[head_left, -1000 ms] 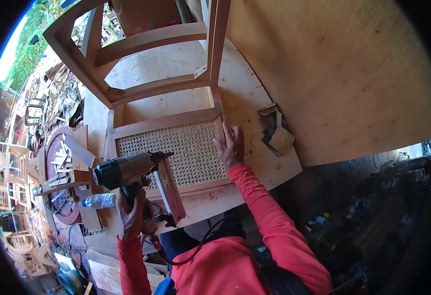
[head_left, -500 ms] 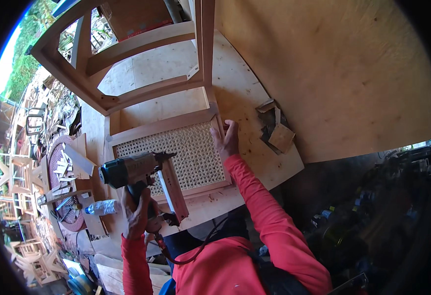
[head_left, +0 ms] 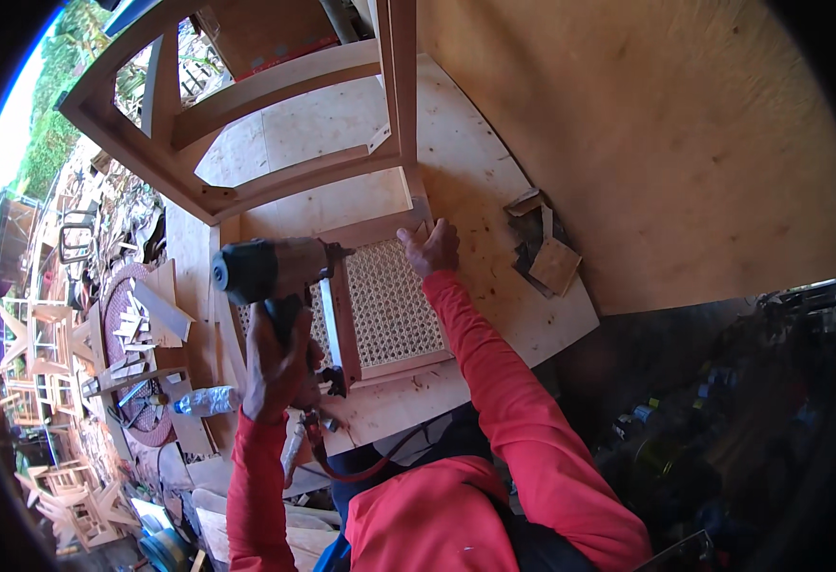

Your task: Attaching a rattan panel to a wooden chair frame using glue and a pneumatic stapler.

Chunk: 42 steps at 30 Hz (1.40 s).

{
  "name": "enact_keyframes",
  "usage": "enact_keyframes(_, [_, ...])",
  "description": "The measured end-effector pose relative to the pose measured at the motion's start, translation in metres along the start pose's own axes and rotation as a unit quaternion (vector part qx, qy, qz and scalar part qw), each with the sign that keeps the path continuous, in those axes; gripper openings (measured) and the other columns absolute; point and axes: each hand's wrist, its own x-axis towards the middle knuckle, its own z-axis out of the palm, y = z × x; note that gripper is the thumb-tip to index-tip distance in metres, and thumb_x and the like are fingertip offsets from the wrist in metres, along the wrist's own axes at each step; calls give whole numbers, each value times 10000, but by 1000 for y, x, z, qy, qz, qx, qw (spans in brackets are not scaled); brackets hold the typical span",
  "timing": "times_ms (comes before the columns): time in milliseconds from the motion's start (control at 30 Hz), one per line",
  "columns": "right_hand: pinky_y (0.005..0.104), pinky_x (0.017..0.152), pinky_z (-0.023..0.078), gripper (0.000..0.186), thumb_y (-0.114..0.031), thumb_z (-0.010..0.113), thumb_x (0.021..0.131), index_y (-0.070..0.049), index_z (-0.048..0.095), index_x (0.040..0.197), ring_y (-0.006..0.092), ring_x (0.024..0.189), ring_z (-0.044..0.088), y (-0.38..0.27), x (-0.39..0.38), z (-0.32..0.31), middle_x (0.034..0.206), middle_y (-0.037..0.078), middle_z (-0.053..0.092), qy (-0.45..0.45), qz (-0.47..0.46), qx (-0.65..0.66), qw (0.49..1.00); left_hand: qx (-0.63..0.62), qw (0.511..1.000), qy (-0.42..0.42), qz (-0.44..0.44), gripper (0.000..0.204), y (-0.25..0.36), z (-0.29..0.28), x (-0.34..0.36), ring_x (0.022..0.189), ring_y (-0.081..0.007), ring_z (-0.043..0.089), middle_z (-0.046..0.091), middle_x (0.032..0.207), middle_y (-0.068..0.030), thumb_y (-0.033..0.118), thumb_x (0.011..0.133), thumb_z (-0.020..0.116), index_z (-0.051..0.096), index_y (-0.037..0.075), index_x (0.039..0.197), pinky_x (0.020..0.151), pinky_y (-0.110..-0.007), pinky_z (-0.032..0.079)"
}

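A wooden chair frame (head_left: 294, 181) stands on a light plywood worktop, its woven cane seat panel (head_left: 394, 305) set inside a wooden border. My left hand (head_left: 279, 367) is wrapped round the handle of a dark-and-grey nail gun (head_left: 270, 267). The tool is held above the left part of the cane, its nose pointing right toward the seat's far border, and it hides part of the panel. At the seat's far right corner, my right hand (head_left: 429, 250) is closed on the seat frame (head_left: 380, 229), thumb on the inner side; the fingertips' exact hold is partly hidden.
A hose (head_left: 380, 462) trails from the nail gun near my body. Wood offcuts (head_left: 547, 253) lie right of the chair. On the left are a plastic bottle (head_left: 206, 400), a round woven tray (head_left: 117, 296) with wood scraps, and stacked chair frames (head_left: 46, 353). A large plywood sheet (head_left: 647, 143) rises at right.
The nail gun in my left hand has moved up, away from me, over the cane. My right hand has shifted slightly farther along the frame toward its far right corner, its fingers more curled.
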Motion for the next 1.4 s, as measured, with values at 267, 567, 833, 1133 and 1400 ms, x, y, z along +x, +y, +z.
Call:
enact_keyframes(267, [553, 909, 509, 653, -476, 868, 751, -2, 560, 1080, 435, 1074, 621, 5, 2, 1, 1152, 244, 617, 57, -37, 68, 995, 55, 995, -78, 6, 455, 8, 31, 50, 566, -149, 646, 629, 896, -77, 107, 1032, 599, 384, 80, 1432, 466, -297, 524])
enact_keyframes(567, [555, 922, 499, 692, -498, 858, 746, -1, 549, 1116, 437, 1119, 598, 5, -1, -4, 1179, 243, 609, 44, -15, 51, 998, 167, 982, -66, 64, 504, -2, 55, 65, 573, -298, 699, 679, 752, -171, 132, 976, 652, 412, 60, 1414, 504, -445, 529])
enact_keyframes(833, [531, 984, 481, 747, -477, 813, 789, 22, 520, 1260, 427, 1172, 544, 16, 0, 0, 1240, 237, 563, 60, -87, 108, 989, 170, 982, -67, 54, 513, -21, 56, 74, 635, -370, 708, 696, 809, -218, 121, 963, 659, 412, 49, 1407, 547, -488, 526])
enact_keyframes(1133, [472, 993, 491, 538, -310, 699, 907, 61, 551, 1268, 391, 1139, 605, 30, 0, 7, 1204, 244, 600, 114, -198, 214, 950, 183, 977, -75, 73, 603, -20, 64, 75, 688, -418, 716, 714, 874, -250, 112, 958, 657, 362, 65, 1481, 581, -511, 539])
enact_keyframes(1400, [417, 895, 549, 392, -190, 598, 961, 51, 571, 1269, 333, 1057, 666, 38, 0, 8, 1181, 237, 640, 104, -177, 282, 937, 219, 969, -82, 84, 648, -33, 72, 84, 779, -524, 687, 701, 930, -315, 99, 954, 640, 312, 65, 1512, 634, -577, 531])
